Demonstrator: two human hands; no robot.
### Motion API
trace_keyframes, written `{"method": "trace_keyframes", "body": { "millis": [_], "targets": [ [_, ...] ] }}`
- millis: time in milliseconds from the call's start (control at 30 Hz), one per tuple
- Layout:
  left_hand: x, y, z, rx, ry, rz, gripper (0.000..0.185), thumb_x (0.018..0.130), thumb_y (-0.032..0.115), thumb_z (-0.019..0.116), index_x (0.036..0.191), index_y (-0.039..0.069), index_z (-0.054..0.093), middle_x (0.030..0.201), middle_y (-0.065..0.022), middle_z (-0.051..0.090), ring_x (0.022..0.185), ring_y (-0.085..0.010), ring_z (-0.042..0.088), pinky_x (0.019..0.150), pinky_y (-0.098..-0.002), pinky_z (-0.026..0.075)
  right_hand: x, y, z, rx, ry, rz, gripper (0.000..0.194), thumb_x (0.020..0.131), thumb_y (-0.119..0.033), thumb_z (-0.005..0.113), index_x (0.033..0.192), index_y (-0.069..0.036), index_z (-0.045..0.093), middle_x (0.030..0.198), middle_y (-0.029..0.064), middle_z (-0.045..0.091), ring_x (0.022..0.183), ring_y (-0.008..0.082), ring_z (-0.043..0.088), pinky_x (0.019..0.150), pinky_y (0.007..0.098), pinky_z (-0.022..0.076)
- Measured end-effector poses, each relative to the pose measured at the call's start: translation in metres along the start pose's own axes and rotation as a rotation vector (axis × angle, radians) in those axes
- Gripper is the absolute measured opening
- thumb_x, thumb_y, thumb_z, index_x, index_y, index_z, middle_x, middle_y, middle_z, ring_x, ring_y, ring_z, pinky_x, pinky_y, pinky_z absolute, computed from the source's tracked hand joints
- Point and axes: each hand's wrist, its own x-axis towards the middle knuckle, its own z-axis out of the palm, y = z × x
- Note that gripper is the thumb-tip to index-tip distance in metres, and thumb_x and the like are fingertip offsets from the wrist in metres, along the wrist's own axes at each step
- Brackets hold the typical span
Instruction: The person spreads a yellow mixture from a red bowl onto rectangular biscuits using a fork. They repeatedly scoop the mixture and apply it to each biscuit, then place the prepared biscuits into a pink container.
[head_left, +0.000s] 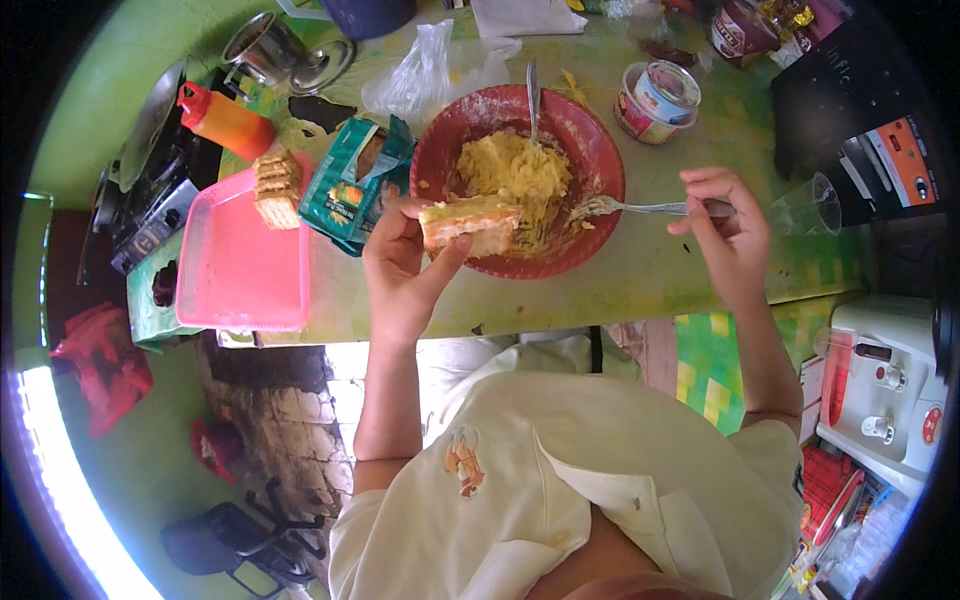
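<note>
Between the fingers and thumb of my left hand (409, 274) is a slice of bread (472, 225) with yellow spread along its top. It is held over the near left rim of a red plastic bowl (600, 165). A yellow, lumpy mixture (514, 169) lies in the bowl, and a spoon (533, 97) stands in it against the far side. My right hand (724, 232) grips the handle of a metal fork (645, 206). Bits of the mixture cling to the fork's tines, which are over the bowl's right side.
Left of the bowl are an opened green packet (352, 180) and a pink plastic tray (240, 255) with stacked bread or biscuit pieces (277, 191). An orange squeeze bottle (225, 120) lies behind the tray. Plastic tubs (658, 101) stand right of the bowl, near a clear cup (821, 202).
</note>
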Motion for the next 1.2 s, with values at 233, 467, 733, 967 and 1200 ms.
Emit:
{"method": "trace_keyframes", "body": {
  "millis": [233, 467, 733, 967, 1200],
  "targets": [
    [0.012, 0.016, 0.0, 0.799, -0.038, 0.484, 0.03, 0.055, -0.001, 0.068, 0.082, 0.004, 0.056, 0.08, -0.006, 0.056, 0.076, -0.0207, 0.053, 0.066, -0.0299, 0.039, 0.01, -0.02, 0.021, 0.113, -0.104, 0.006, 0.017, 0.088, -0.004, 0.042, 0.102, 0.002, 0.05, 0.092, 0.0095, 0.056, 0.079, 0.0146, 0.062, 0.039, 0.013, 0.0307],
    [0.014, 0.023, 0.01, 0.854, -0.081, 0.436, 0.028, 0.054, -0.001, 0.066, 0.079, 0.002, 0.054, 0.074, -0.0085, 0.055, 0.063, -0.0208, 0.053, 0.063, -0.0304, 0.04, 0.025, -0.008, 0.023, -0.262, -0.24, -0.516, 0.014, 0.086, 0.003, 0.038, 0.097, 0.003, 0.047, 0.091, 0.0134, 0.055, 0.069, 0.0164, 0.062, 0.052, 0.0212, 0.0447],
    [0.011, 0.014, 0.015, 0.718, 0.006, 0.33, 0.026, 0.064, -0.001, 0.063, 0.084, -0.001, 0.048, 0.076, -0.0106, 0.055, 0.068, -0.0186, 0.056, 0.063, -0.0265, 0.045, 0.023, 0.022, 0.045, -0.229, -0.178, -0.544, 0.01, 0.083, 0.003, 0.041, 0.091, -0.001, 0.045, 0.081, 0.0122, 0.051, 0.058, 0.0169, 0.053, 0.05, 0.0239, 0.0425],
    [0.012, -0.007, 0.019, -0.303, 0.178, -0.091, 0.028, 0.079, -0.002, 0.055, 0.104, 0.0, 0.042, 0.103, -0.0115, 0.053, 0.093, -0.0169, 0.055, 0.081, -0.0294, 0.044, 0.013, 0.032, 0.057, 0.091, -0.031, -0.215, 0.007, 0.089, -0.003, 0.031, 0.089, 0.0, 0.038, 0.079, 0.0095, 0.048, 0.045, 0.0094, 0.046, 0.042, 0.0206, 0.0369],
    [0.013, -0.016, 0.026, -0.622, 0.168, -0.129, 0.041, 0.084, 0.011, 0.046, 0.121, -0.001, 0.035, 0.119, -0.0108, 0.046, 0.112, -0.0214, 0.043, 0.095, -0.0352, 0.034, -0.02, 0.033, 0.076, 0.244, 0.085, -0.103, 0.008, 0.089, -0.003, 0.029, 0.091, 0.001, 0.036, 0.081, 0.0099, 0.042, 0.047, 0.0107, 0.051, 0.043, 0.0207, 0.0384]
  ]
}}
